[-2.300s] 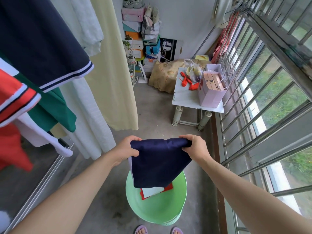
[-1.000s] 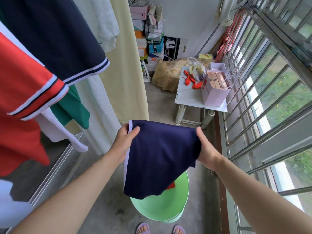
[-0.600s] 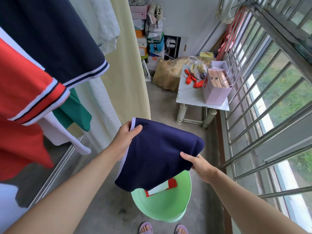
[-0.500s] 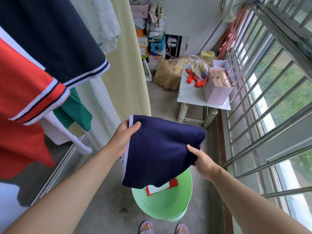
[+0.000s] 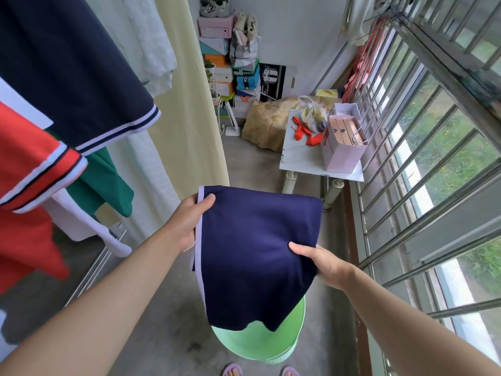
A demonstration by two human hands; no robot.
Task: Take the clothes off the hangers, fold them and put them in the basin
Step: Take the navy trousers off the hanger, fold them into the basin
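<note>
Both hands held a folded navy garment (image 5: 254,248) above the green basin (image 5: 260,346): left hand (image 5: 189,221) fingers clamped on its left edge, right hand (image 5: 322,261) fingers pinching its right side.

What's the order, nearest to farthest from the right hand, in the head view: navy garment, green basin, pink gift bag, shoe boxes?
1. navy garment, in the right hand grip
2. green basin, directly below
3. pink gift bag, on the table ahead
4. shoe boxes, stacked at the back

A: What is the folded garment (image 5: 257,253) showing?
B: Navy, with a pale lilac edge.
A: And the basin (image 5: 257,346)?
B: It is looking light green; the red sleeve (image 5: 35,164) is wearing white-and-black stripes.
</note>
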